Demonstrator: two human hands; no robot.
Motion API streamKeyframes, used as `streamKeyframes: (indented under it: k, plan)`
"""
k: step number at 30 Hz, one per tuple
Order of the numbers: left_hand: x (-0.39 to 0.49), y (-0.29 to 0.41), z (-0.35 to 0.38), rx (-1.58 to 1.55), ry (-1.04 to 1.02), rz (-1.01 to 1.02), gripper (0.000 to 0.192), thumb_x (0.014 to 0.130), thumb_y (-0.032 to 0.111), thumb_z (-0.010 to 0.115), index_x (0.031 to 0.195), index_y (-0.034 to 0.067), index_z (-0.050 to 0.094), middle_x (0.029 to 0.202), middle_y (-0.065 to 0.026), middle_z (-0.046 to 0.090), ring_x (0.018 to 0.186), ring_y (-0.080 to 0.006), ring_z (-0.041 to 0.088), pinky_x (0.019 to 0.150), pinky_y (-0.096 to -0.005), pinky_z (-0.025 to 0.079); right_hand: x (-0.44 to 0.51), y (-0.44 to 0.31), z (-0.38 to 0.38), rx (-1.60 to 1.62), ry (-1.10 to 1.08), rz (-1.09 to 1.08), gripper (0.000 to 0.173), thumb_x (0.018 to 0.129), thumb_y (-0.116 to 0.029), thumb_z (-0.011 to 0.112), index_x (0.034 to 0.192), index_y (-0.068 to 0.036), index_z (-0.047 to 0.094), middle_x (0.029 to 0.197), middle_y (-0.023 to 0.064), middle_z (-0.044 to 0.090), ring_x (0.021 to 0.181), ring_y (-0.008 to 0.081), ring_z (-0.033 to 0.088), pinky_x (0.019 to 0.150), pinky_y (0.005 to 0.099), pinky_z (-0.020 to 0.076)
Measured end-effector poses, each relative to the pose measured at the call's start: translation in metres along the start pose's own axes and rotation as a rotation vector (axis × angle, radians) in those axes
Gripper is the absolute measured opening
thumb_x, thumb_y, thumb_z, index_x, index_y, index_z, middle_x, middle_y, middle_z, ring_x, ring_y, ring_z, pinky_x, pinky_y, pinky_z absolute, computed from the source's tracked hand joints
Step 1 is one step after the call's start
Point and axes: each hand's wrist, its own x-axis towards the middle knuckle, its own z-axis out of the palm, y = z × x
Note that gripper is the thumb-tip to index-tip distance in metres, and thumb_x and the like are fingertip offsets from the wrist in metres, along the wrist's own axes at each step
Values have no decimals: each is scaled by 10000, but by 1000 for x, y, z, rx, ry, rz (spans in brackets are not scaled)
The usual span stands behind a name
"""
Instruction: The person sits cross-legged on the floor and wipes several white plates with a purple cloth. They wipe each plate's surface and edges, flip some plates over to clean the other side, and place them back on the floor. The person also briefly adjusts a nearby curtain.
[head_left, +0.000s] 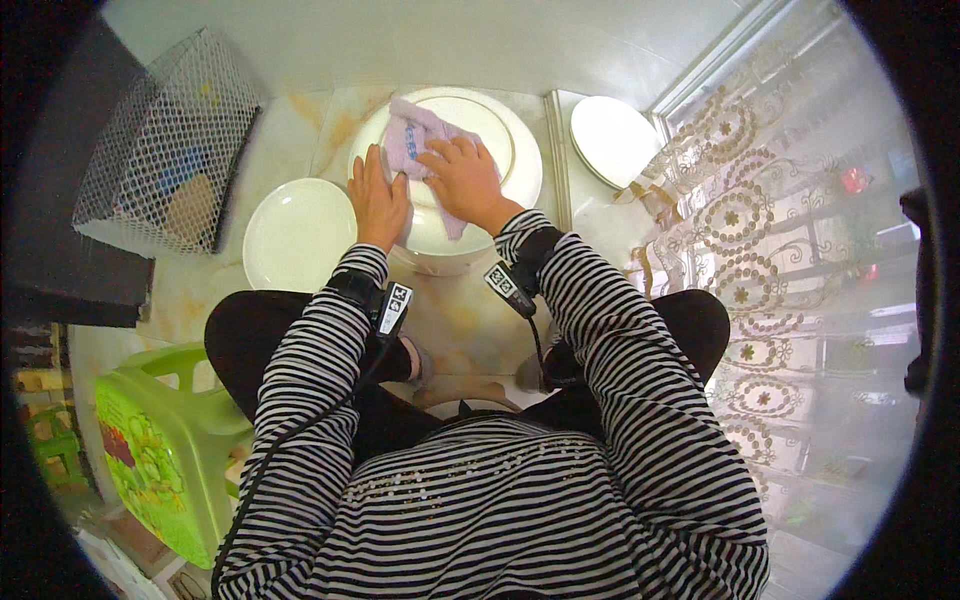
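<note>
A large round white plate (517, 150) lies on the floor before me, with a raised ring showing on its upper face. Spread over its left and middle part is a lilac cloth (405, 124) bearing blue writing. My right hand (466, 180) presses on the cloth with bent fingers, bunching it a little. Flat against the left rim of the plate rests my left hand (379, 199), its thumb beside the cloth's edge. Under the large plate another rim shows at the front, partly hidden.
A smaller white plate (300, 232) lies left of the large one. More white plates (615, 141) are stacked at the right, near a sheer patterned curtain (739, 217). A white mesh-sided box (176, 142) stands at the far left, a green plastic stool (161, 442) by my left knee.
</note>
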Motion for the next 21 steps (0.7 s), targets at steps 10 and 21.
streamKeyframes:
  k: [10, 21]
  plan:
    - [-3, -6, -19, -197, -73, -401, 893, 756, 365, 706, 1349, -128, 257, 1364, -317, 352, 1280, -387, 364, 1077, -365, 283, -56, 62, -28, 117, 209, 454, 389, 836, -269, 563, 1188, -104, 561, 1104, 103, 598, 1012, 300, 551, 862, 426, 441]
    - [46, -38, -34, -534, -374, -827, 680, 705, 489, 749, 1100, -31, 562, 1052, -132, 611, 962, -232, 592, 796, -362, 479, -92, 98, -18, 908, 342, 1077, 484, 871, -333, 542, 1159, 54, 567, 1068, 221, 629, 970, 300, 611, 854, 364, 455]
